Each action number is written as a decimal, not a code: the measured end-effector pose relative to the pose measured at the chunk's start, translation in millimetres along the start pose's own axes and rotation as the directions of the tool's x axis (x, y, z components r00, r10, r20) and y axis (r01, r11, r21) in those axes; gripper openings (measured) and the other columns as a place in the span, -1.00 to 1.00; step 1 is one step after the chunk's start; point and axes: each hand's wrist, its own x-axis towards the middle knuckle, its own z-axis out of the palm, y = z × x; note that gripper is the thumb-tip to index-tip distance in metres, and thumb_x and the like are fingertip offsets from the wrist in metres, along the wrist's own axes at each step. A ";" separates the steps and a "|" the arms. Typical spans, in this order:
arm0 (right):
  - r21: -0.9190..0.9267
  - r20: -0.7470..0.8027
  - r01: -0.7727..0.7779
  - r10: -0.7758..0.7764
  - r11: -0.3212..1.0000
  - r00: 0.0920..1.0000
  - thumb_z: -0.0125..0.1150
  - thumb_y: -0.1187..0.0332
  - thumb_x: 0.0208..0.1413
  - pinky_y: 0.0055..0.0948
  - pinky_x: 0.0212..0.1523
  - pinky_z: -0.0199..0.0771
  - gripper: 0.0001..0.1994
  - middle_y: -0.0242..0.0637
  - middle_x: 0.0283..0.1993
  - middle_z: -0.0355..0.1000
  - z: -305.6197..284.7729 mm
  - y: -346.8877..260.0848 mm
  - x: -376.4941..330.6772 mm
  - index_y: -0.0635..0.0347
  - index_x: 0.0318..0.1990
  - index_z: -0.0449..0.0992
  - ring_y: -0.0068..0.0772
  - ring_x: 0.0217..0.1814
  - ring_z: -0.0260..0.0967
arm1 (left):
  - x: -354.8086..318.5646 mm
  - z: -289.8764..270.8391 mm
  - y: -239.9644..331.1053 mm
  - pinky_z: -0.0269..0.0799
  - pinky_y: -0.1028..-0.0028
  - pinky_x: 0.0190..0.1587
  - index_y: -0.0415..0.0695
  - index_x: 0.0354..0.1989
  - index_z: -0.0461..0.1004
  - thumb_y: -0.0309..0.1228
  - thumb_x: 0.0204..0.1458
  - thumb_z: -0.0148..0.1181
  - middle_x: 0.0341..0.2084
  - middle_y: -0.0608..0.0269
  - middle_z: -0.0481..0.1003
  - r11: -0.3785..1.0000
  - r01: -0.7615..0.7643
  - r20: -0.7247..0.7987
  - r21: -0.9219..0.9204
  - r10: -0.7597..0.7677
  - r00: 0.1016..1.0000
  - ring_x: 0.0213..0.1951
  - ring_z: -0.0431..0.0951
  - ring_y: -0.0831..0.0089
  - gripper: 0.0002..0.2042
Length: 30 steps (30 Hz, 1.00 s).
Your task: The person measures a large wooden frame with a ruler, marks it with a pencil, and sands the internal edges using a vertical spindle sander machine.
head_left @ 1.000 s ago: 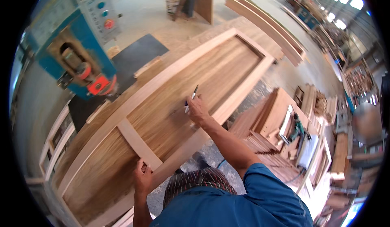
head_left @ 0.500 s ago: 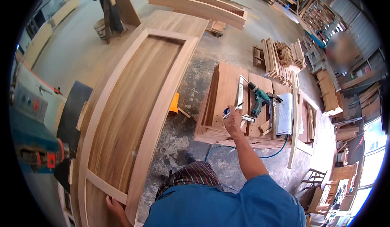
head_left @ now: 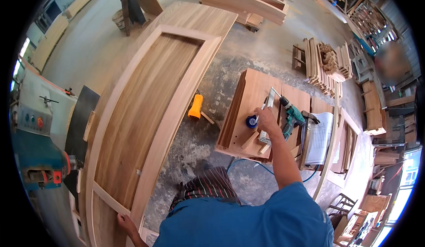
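A long framed wooden door (head_left: 146, 101) lies on my left. My left hand (head_left: 127, 225), its fingers curled, rests against the door's lower cross rail (head_left: 108, 197); whatever its fingers hold is hidden. My right hand (head_left: 267, 119) is over a stack of wooden boards (head_left: 254, 81), pinching a thin pen-like stick (head_left: 264, 103). Just left of that hand sits a round blue tape measure (head_left: 251, 122). A metal square (head_left: 271, 97) lies beside my fingers, partly covered by the hand. To its right are a green cordless drill (head_left: 292, 116) and a dark-headed hammer (head_left: 311, 117).
White paper sheets (head_left: 319, 136) lie right of the drill. A yellow plastic object (head_left: 195, 107) is on the floor between door and stack. A blue hose (head_left: 243, 160) crosses the floor. Teal machinery (head_left: 40, 158) stands at far left, stacked wood strips (head_left: 321, 65) farther off.
My right hand has moved forward along the square, and the tape measure now shows on the boards beside it. My left hand stays by the cross rail, its fingers more curled. The view has shifted.
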 end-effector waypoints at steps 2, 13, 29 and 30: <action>-0.017 0.057 0.040 -0.039 0.999 0.998 0.25 0.53 0.00 -0.03 0.13 0.49 -0.69 0.06 -0.09 0.47 -12.0 3.7 9.9 0.05 -0.06 0.62 0.19 0.10 0.39 | -4.0 5.6 -6.8 0.41 0.22 0.25 -0.52 0.16 0.43 -0.45 0.30 0.08 0.05 -0.27 0.57 1.000 -0.023 -0.080 -0.020 0.021 0.997 0.10 0.58 -0.01 -0.62; -0.306 0.099 0.062 -0.033 0.950 0.995 0.29 0.41 0.05 -0.02 -0.17 0.61 -0.84 0.01 -0.23 0.59 8.3 23.1 36.2 0.11 -0.20 0.68 0.05 -0.26 0.58 | -10.2 1.0 -29.0 0.43 0.19 0.24 -0.42 0.18 0.46 -0.48 0.25 0.09 0.06 -0.23 0.57 0.979 0.160 -0.038 -0.127 -0.166 0.985 0.12 0.58 0.02 -0.63; 0.802 0.569 -0.583 -0.467 0.132 0.677 0.19 0.12 0.39 -0.13 0.06 0.64 -0.68 -0.07 -0.11 0.64 65.9 -338.2 -124.7 0.23 -0.04 0.59 -0.11 -0.04 0.62 | 51.0 -55.9 -18.1 0.39 0.09 0.29 -0.29 0.21 0.47 -0.34 0.08 0.38 0.14 -0.16 0.52 0.996 0.059 -0.277 0.072 -0.037 0.960 0.24 0.48 -0.07 -0.47; 0.741 0.608 -0.667 -0.504 0.083 0.613 0.17 0.12 0.39 -0.10 0.08 0.64 -0.69 -0.03 -0.09 0.64 73.7 -354.0 -134.1 0.22 -0.03 0.58 -0.05 0.00 0.62 | 63.7 -57.9 -26.6 0.36 0.10 0.32 -0.29 0.24 0.44 -0.34 0.07 0.38 0.16 -0.15 0.50 0.994 0.038 -0.271 0.102 -0.008 0.962 0.27 0.45 -0.06 -0.44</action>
